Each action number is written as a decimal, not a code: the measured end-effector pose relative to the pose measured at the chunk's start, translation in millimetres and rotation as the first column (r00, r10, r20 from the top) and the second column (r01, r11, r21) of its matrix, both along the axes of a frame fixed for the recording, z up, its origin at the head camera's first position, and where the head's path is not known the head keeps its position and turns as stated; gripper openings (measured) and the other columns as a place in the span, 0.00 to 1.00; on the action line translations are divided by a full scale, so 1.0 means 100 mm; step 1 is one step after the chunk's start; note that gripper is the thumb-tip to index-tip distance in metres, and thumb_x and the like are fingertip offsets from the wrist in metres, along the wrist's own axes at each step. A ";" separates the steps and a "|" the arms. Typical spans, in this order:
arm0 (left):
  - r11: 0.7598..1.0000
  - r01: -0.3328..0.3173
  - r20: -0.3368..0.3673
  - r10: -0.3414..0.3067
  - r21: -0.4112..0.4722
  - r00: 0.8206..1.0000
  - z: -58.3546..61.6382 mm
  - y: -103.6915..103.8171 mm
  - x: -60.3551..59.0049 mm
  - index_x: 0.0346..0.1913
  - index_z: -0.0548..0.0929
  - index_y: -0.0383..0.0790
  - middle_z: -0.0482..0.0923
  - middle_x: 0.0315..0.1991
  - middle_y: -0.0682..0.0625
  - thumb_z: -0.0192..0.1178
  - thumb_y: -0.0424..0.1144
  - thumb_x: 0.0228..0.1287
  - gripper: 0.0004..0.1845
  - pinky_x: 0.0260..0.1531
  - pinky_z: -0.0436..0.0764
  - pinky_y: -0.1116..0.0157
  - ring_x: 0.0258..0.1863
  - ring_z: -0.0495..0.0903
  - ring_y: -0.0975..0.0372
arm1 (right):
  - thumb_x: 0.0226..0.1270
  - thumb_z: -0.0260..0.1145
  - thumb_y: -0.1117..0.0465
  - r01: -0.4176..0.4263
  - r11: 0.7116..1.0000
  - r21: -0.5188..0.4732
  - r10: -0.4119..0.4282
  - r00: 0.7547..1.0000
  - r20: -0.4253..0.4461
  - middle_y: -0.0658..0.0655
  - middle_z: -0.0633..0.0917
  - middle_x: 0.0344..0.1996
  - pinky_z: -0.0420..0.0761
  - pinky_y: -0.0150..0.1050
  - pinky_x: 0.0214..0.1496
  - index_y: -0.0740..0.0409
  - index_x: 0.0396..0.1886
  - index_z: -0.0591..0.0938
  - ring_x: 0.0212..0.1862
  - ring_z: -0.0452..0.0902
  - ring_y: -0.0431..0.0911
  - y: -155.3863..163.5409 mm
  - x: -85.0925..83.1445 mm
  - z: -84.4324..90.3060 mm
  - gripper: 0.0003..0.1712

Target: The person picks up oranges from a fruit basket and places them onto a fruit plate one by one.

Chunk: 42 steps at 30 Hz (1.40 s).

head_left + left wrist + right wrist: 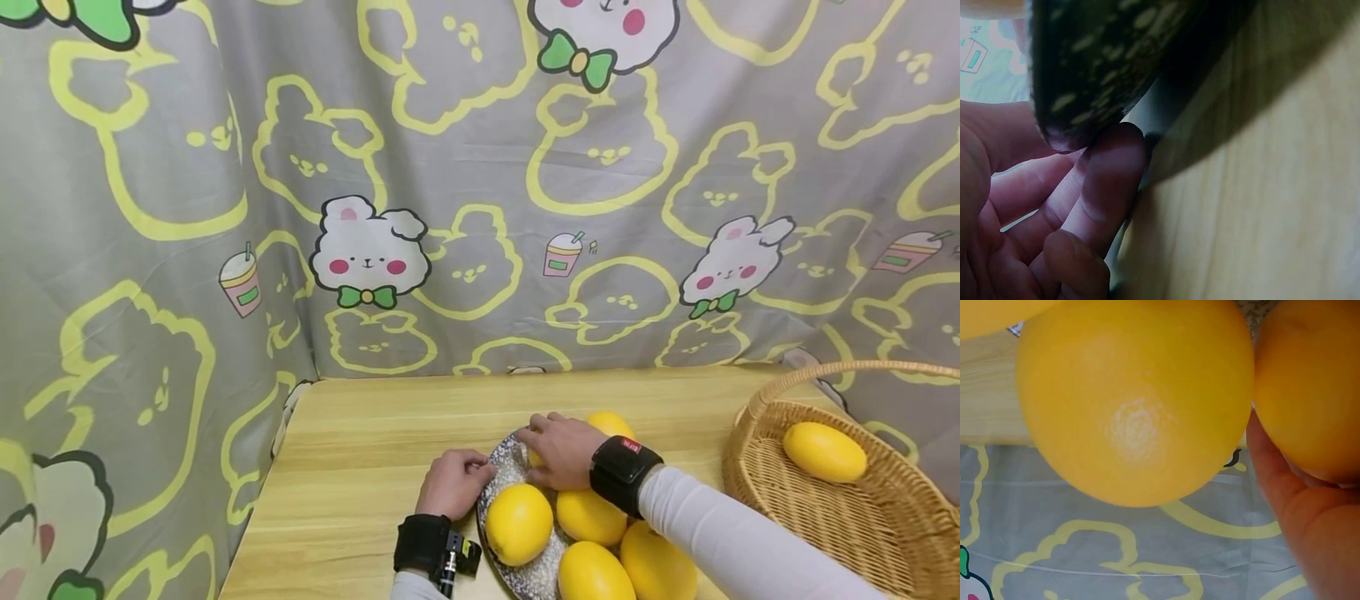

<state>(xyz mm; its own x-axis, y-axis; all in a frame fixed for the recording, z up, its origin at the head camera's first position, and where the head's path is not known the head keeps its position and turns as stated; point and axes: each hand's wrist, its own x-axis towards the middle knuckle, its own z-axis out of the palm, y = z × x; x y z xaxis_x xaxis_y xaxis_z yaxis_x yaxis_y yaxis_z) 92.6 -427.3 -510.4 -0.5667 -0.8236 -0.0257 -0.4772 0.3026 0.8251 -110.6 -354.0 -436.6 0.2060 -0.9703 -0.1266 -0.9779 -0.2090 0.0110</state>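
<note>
A: What is being seen at the left side?

B: The table [360, 467] is being covered at the back by a curtain [225, 208] with rabbits. At the plate's left rim, the left hand [452, 483] is being kept. Its fingers [1107, 181] are being curled together against the plate [1097, 62], under the rim, so the plate is being gripped at its edge.

A: And what is being held in the middle?

B: The plate [504, 467] is being rested on the table, near the front edge. Several lemons are being carried on it; one lemon [519, 523] is being shown just beside the left hand. The right hand [561, 450] is being laid over the far lemon [536, 457], which is being mostly hidden by it. The fingers are being bent around this lemon, clamped on it. In the right wrist view this lemon [1310, 387] is being pressed against the palm, touching another lemon [1135, 400].

A: And at the right?

B: A basket [892, 533] is being stood well apart from the plate, with one lemon [823, 451] inside.
</note>
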 end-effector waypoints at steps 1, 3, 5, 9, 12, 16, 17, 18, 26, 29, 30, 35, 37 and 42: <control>1.000 -0.001 0.000 0.001 -0.001 1.000 0.00 0.00 0.00 0.49 0.91 0.41 0.90 0.35 0.50 0.68 0.45 0.68 0.14 0.35 0.82 0.59 0.33 0.84 0.62 | 0.67 0.71 0.45 0.006 1.000 0.001 -0.006 1.000 0.004 0.56 0.81 0.49 0.83 0.44 0.44 0.52 0.66 0.79 0.45 0.77 0.50 0.00 0.00 0.01 0.31; 1.000 -0.001 -0.002 0.001 -0.005 1.000 0.01 0.00 -0.01 0.48 0.91 0.41 0.90 0.35 0.50 0.68 0.45 0.67 0.13 0.35 0.82 0.60 0.33 0.84 0.63 | 0.67 0.71 0.45 0.019 1.000 0.005 -0.019 1.000 0.005 0.56 0.81 0.50 0.83 0.44 0.43 0.52 0.67 0.78 0.45 0.77 0.50 0.01 0.00 0.04 0.33; 1.000 -0.001 -0.004 0.001 -0.005 1.000 0.02 0.01 -0.01 0.48 0.91 0.41 0.90 0.35 0.50 0.68 0.45 0.67 0.13 0.35 0.81 0.60 0.33 0.83 0.63 | 0.67 0.71 0.44 0.035 0.999 0.013 -0.035 0.999 0.008 0.57 0.80 0.50 0.83 0.44 0.43 0.52 0.68 0.77 0.45 0.76 0.50 0.02 -0.01 0.07 0.33; 1.000 0.005 -0.007 -0.005 -0.001 1.000 0.05 0.01 0.00 0.48 0.91 0.41 0.90 0.35 0.50 0.68 0.45 0.68 0.13 0.36 0.82 0.60 0.33 0.84 0.63 | 0.66 0.72 0.43 0.058 0.998 0.021 -0.058 0.998 0.020 0.58 0.80 0.52 0.83 0.46 0.45 0.51 0.71 0.74 0.45 0.77 0.50 0.03 -0.05 0.10 0.37; 1.000 0.014 -0.011 -0.014 -0.001 1.000 0.06 0.01 0.01 0.49 0.91 0.41 0.90 0.36 0.49 0.68 0.45 0.68 0.14 0.37 0.83 0.59 0.34 0.85 0.62 | 0.66 0.72 0.43 0.068 0.997 0.023 -0.069 0.997 0.034 0.58 0.80 0.53 0.82 0.46 0.45 0.51 0.73 0.72 0.44 0.77 0.50 0.04 -0.09 0.11 0.40; 1.000 0.016 -0.013 -0.016 -0.005 1.000 0.06 0.01 0.02 0.49 0.91 0.40 0.90 0.36 0.49 0.68 0.45 0.67 0.14 0.37 0.83 0.59 0.34 0.85 0.61 | 0.65 0.71 0.41 0.078 0.997 0.029 -0.080 0.996 0.046 0.57 0.80 0.51 0.81 0.47 0.46 0.51 0.73 0.72 0.43 0.77 0.49 0.04 -0.14 0.14 0.40; 1.000 0.014 -0.011 -0.014 -0.004 1.000 0.06 0.01 0.02 0.49 0.91 0.40 0.90 0.36 0.49 0.68 0.45 0.67 0.14 0.37 0.83 0.59 0.34 0.84 0.62 | 0.65 0.71 0.41 0.078 0.997 0.028 -0.079 0.996 0.046 0.57 0.80 0.51 0.82 0.48 0.47 0.51 0.73 0.73 0.43 0.77 0.50 0.04 -0.15 0.15 0.40; 1.000 0.014 -0.010 -0.014 -0.007 1.000 0.06 0.01 0.02 0.49 0.91 0.40 0.90 0.36 0.50 0.68 0.45 0.68 0.14 0.37 0.83 0.59 0.34 0.84 0.62 | 0.65 0.71 0.41 0.080 0.996 0.028 -0.081 0.996 0.047 0.57 0.81 0.50 0.82 0.48 0.47 0.52 0.73 0.73 0.43 0.77 0.50 0.04 -0.16 0.16 0.41; 1.000 0.005 -0.002 -0.005 0.013 1.000 0.03 0.02 0.02 0.48 0.91 0.41 0.89 0.35 0.51 0.67 0.43 0.68 0.12 0.36 0.81 0.60 0.33 0.83 0.63 | 0.63 0.72 0.37 0.124 0.991 0.053 -0.127 0.991 0.037 0.57 0.82 0.51 0.84 0.50 0.52 0.53 0.72 0.73 0.44 0.80 0.50 0.10 -0.27 0.29 0.43; 1.000 0.007 -0.008 -0.006 0.018 1.000 0.03 0.03 0.03 0.48 0.91 0.41 0.89 0.34 0.51 0.67 0.43 0.68 0.12 0.35 0.80 0.61 0.32 0.82 0.63 | 0.63 0.73 0.37 0.143 0.988 0.066 -0.146 0.988 0.040 0.56 0.82 0.50 0.83 0.50 0.51 0.52 0.72 0.73 0.43 0.79 0.49 0.15 -0.32 0.33 0.43; 1.000 0.008 -0.010 -0.008 0.018 1.000 0.02 0.03 0.03 0.48 0.91 0.41 0.89 0.34 0.51 0.67 0.43 0.68 0.12 0.35 0.79 0.61 0.32 0.81 0.63 | 0.62 0.74 0.37 0.145 0.987 0.067 -0.148 0.988 0.040 0.56 0.82 0.50 0.83 0.49 0.51 0.52 0.72 0.73 0.42 0.79 0.48 0.17 -0.33 0.34 0.44; 1.000 0.013 -0.012 -0.013 0.021 1.000 0.02 0.04 0.02 0.47 0.91 0.42 0.89 0.34 0.51 0.67 0.43 0.68 0.12 0.34 0.78 0.62 0.31 0.81 0.64 | 0.58 0.76 0.34 0.154 0.987 0.053 -0.156 0.987 0.037 0.55 0.82 0.48 0.81 0.48 0.47 0.53 0.70 0.75 0.42 0.76 0.47 0.27 -0.42 0.38 0.46; 1.000 0.015 -0.012 -0.015 0.024 1.000 0.02 0.04 0.02 0.48 0.91 0.42 0.89 0.34 0.51 0.67 0.43 0.68 0.12 0.34 0.78 0.62 0.31 0.81 0.64 | 0.58 0.75 0.33 0.160 0.986 0.047 -0.162 0.986 0.036 0.56 0.82 0.48 0.81 0.48 0.47 0.54 0.70 0.75 0.42 0.76 0.48 0.30 -0.47 0.39 0.47; 0.999 0.024 -0.008 -0.024 0.029 1.000 0.01 0.03 0.02 0.49 0.91 0.42 0.88 0.35 0.51 0.67 0.43 0.69 0.12 0.34 0.79 0.61 0.32 0.81 0.63 | 0.59 0.74 0.32 0.196 0.980 0.046 -0.198 0.979 0.052 0.58 0.82 0.53 0.83 0.51 0.49 0.54 0.71 0.74 0.46 0.78 0.50 0.37 -0.58 0.41 0.48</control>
<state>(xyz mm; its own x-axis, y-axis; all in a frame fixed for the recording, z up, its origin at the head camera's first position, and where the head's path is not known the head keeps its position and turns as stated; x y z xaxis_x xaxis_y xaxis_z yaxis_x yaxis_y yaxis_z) 94.8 -424.0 -509.6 -0.5867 -0.8086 -0.0448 -0.4634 0.2898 0.8374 -168.5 -316.8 -395.9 0.0193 -0.9868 -0.1606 -0.9987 -0.0114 -0.0500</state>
